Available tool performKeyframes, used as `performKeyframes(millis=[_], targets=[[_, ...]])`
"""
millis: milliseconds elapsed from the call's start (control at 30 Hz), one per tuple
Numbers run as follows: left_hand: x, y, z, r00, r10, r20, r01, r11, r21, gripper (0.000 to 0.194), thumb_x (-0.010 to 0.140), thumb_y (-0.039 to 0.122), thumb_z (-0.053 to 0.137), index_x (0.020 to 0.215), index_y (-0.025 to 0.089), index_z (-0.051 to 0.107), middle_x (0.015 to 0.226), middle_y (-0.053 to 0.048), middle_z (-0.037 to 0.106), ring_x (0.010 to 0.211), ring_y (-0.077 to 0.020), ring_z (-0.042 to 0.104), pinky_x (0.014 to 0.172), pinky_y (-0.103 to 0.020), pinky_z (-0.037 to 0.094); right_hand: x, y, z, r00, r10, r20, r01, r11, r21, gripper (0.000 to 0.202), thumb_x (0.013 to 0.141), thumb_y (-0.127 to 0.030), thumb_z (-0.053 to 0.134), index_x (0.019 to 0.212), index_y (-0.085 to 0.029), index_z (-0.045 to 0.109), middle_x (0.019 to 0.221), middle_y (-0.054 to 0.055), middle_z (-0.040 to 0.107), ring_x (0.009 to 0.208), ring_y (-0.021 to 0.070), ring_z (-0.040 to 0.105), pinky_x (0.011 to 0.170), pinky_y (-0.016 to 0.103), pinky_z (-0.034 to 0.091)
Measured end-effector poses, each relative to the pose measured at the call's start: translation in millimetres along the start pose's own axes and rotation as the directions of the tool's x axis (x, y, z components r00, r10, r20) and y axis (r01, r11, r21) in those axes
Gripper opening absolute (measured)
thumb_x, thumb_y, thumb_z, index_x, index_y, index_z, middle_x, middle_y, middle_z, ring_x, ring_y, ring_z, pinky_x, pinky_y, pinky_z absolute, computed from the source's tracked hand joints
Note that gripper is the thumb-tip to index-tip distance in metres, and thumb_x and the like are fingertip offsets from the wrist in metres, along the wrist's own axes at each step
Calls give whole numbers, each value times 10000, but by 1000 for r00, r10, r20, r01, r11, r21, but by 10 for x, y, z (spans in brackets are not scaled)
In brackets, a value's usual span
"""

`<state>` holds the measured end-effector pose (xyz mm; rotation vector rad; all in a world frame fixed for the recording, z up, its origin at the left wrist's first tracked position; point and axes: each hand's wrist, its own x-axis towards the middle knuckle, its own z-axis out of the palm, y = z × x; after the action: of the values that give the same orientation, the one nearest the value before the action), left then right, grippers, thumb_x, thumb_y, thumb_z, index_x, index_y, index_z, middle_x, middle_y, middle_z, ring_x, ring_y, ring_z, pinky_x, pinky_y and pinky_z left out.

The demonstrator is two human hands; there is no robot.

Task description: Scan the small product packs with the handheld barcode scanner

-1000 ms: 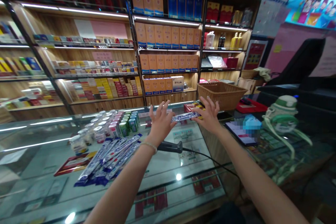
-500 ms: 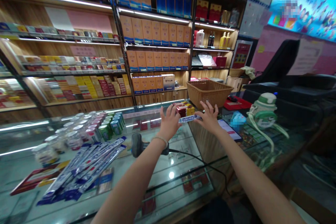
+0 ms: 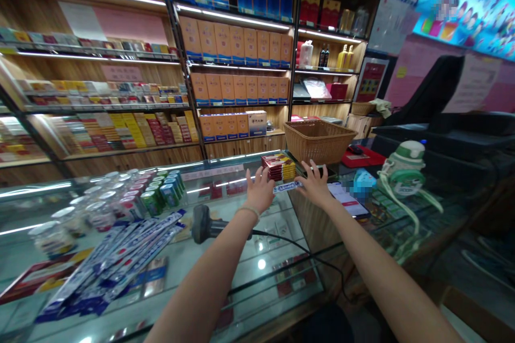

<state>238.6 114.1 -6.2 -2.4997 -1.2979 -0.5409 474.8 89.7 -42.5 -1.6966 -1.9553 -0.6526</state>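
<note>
Both arms reach forward over the glass counter. A narrow blue-and-white packet with lettering spans the gap between my hands. My left hand pinches its left end, the other fingers raised. At the right end, my right hand grips it with thumb and finger, its remaining fingers spread upward. Just beyond the packet lies a stack of red-and-yellow packs. Under my left forearm rests a grey handheld scanner with a black cable. A pile of long blue-and-white sachets spreads on the counter to the left.
Rows of jars and small tins stand at the left. A wicker basket sits behind my right hand. To the right are a phone, a green-and-white bottle with a strap and a black monitor. Stocked shelves line the back.
My hands, still on the packet, have come slightly back toward me, so more of the red-and-yellow stack shows. The view has shifted a little.
</note>
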Motion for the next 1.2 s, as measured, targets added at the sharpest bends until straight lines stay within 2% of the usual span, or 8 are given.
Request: performKeyframes(millis=[267,500,600,767,933,1067,1200], targets=[[-2,-29,98,998,-2,65,3,1000,-9,272,910,273,613,1129,282,773,1662,-126,422,1571,-375,292,1242,-753,105,-38,14,91,998,-5,70,7,1000,-20,215,924,-324,683,1117,-298,775,1678,115,380,1582,384,215,1208,749,124],[-14,-30,103,996,-8,91,8,1000,-2,281,916,300,606,1142,300,773,1674,-105,409,1578,-372,278,1242,-747,87,-47,1,88,991,3,134,1,1000,-31,239,961,-331,615,1143,-306,769,1691,101,364,1594,358,191,1222,738,98],[-14,-34,90,995,-13,100,14,1000,-4,286,903,323,633,1154,319,769,1674,-89,413,1573,-372,289,1241,-744,91,-65,11,102,993,6,122,-2,1000,-30,264,961,-333,605,1168,-316,767,1691,95,370,1592,360,197,1220,739,98],[-29,-58,50,993,-17,115,19,1000,-20,481,885,436,679,1357,341,679,1704,-103,362,1575,-399,274,1234,-753,92,-109,19,117,998,7,63,-6,1000,-28,340,972,-353,572,1270,-332,735,1698,98,359,1583,356,223,1222,732,104],[-96,-101,-7,993,-14,118,16,1000,-16,690,899,536,662,1537,315,520,1740,-131,255,1608,-412,185,1241,-750,16,-130,-9,74,998,24,51,-22,998,-52,473,1003,-460,528,1459,-361,602,1731,94,291,1597,361,186,1221,740,111],[-153,-129,-60,990,-10,138,9,1000,4,749,916,575,633,1586,290,455,1746,-140,218,1620,-402,142,1247,-741,-7,-136,-18,68,999,19,45,-16,998,-68,521,1006,-487,516,1513,-370,543,1735,91,284,1605,367,164,1221,743,106],[-182,-140,-89,988,-23,152,22,1000,5,740,921,595,619,1582,303,461,1744,-129,234,1622,-397,136,1251,-738,-1,-139,-14,78,999,14,43,-10,996,-83,530,1004,-505,501,1515,-368,540,1731,90,294,1602,361,168,1227,736,89]])
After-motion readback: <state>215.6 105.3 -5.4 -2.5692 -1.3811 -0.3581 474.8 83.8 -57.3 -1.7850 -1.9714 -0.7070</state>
